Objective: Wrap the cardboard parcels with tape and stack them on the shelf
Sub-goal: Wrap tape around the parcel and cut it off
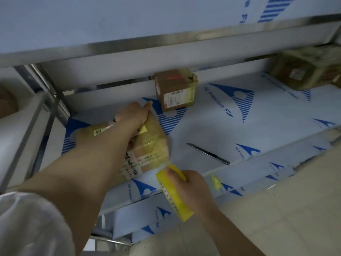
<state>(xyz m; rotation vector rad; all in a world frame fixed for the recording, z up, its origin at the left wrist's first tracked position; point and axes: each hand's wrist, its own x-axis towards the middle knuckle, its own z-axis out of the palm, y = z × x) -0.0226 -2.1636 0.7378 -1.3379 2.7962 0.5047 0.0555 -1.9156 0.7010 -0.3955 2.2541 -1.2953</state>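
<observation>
A cardboard parcel (147, 145) partly wrapped in yellowish tape lies on the film-covered shelf (212, 126). My left hand (132, 115) presses down on its top, index finger stretched toward the back. My right hand (191, 189) grips a yellow tape roll (175, 193) at the parcel's near corner, with a strip of tape running from the roll to the parcel. A second taped parcel (175, 91) with a white label stands upright at the back of the shelf. A third taped parcel (302, 69) sits at the far right.
A utility knife (208, 153) lies on the shelf to the right of the parcel. A crumpled scrap of yellow tape (215, 182) sticks to the shelf's front edge. A metal shelf rail (166, 41) runs overhead. Tiled floor (276, 218) lies below right.
</observation>
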